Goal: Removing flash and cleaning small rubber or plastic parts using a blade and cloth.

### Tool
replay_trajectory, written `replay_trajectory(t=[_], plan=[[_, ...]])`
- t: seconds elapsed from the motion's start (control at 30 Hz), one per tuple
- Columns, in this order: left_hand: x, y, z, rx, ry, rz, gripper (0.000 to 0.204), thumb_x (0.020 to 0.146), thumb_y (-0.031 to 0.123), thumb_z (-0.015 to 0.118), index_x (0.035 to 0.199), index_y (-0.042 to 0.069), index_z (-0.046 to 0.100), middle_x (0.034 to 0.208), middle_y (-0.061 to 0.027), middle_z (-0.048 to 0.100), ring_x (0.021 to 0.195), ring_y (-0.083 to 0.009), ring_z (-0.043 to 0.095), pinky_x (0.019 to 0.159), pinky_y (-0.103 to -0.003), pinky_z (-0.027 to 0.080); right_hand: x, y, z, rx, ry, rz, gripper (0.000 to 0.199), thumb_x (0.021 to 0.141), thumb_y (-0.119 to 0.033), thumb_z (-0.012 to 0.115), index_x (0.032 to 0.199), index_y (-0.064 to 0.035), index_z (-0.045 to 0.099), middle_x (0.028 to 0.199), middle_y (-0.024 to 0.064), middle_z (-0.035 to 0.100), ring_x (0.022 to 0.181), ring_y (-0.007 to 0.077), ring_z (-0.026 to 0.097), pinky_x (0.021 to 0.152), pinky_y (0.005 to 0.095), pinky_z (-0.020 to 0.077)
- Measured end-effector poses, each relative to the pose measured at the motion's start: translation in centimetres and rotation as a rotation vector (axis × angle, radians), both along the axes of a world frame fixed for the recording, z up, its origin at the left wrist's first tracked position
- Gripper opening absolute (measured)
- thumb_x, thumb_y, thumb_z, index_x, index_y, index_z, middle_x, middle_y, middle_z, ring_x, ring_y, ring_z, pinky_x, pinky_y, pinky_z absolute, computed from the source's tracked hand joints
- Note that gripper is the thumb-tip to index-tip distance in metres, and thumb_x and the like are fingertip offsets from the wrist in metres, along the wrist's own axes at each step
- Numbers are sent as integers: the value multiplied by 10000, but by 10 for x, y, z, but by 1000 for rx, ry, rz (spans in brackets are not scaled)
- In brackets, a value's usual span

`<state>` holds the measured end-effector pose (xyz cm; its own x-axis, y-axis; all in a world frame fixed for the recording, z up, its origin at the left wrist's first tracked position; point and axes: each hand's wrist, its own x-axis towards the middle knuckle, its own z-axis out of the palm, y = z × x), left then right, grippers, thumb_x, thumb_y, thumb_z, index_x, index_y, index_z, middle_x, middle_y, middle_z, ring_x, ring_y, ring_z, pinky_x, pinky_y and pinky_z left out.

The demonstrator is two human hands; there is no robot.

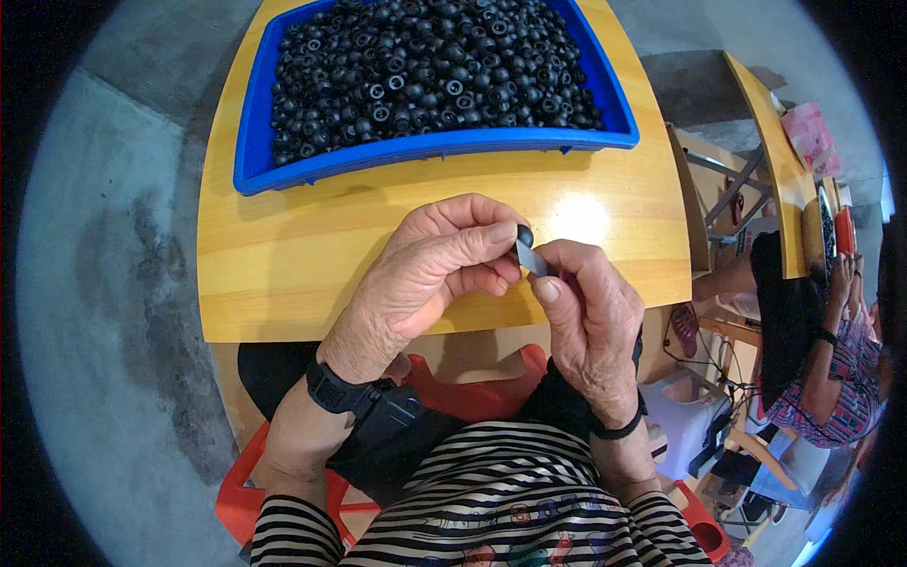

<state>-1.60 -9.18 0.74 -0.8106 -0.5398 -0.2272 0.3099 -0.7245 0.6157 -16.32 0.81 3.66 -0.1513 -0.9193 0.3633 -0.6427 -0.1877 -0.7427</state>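
Above the near edge of the yellow table, my left hand (444, 250) pinches a small black rounded plastic part (523, 233) between thumb and fingertips. My right hand (593, 317) grips a short flat grey blade (532, 259), its thumb and forefinger closed on the end. The blade lies against the black part or just in front of it; exact contact is hard to make out. Beyond both hands stands a blue tray (444, 146) heaped with the same kind of black parts (425, 71), several showing round openings.
The yellow wooden table (274, 274) carries the tray at its far side. A red stool (472, 387) shows below the near edge. On the right, another person (822, 378) sits at a second table (779, 180), near a pale plastic stool (685, 416) and loose cables.
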Motion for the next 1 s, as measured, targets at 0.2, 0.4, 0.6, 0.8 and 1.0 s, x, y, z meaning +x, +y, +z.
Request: replay_trajectory(t=[0.2,0.4,0.6,0.8,1.0], plan=[[-2,1,-1,22,7,2,181,856,155,603,978,21,592,835,-53,635,705,-98,625,635,-198,524,-2,0,-3,-2,6,-13,143,805,-108,625,886,-8,562,751,120,574,626,270,566,547,336,450],[-2,1,-2,51,37,-10,181,856,154,603,980,24,587,835,-54,636,702,-99,629,631,-196,529,-1,-1,-2,-12,28,-7,146,798,-103,628,887,-8,563,747,125,571,634,282,571,553,339,451],[-3,1,-3,45,20,-4,176,857,151,601,977,23,587,834,-54,635,704,-100,630,628,-194,530,-2,-2,-4,-4,25,-5,148,789,-89,632,890,-5,562,747,128,572,635,286,570,556,343,451],[-4,2,-4,51,8,-7,173,853,144,605,972,20,587,832,-53,631,701,-98,626,626,-194,528,-5,-4,-8,-60,31,2,137,778,-62,631,879,11,573,719,137,570,622,283,567,545,342,448],[-5,3,-8,29,43,14,149,843,135,618,941,26,593,815,-46,628,675,-94,615,599,-188,514,-7,-5,-11,-47,53,8,101,765,-46,632,835,9,584,648,132,527,556,271,533,494,341,423]])
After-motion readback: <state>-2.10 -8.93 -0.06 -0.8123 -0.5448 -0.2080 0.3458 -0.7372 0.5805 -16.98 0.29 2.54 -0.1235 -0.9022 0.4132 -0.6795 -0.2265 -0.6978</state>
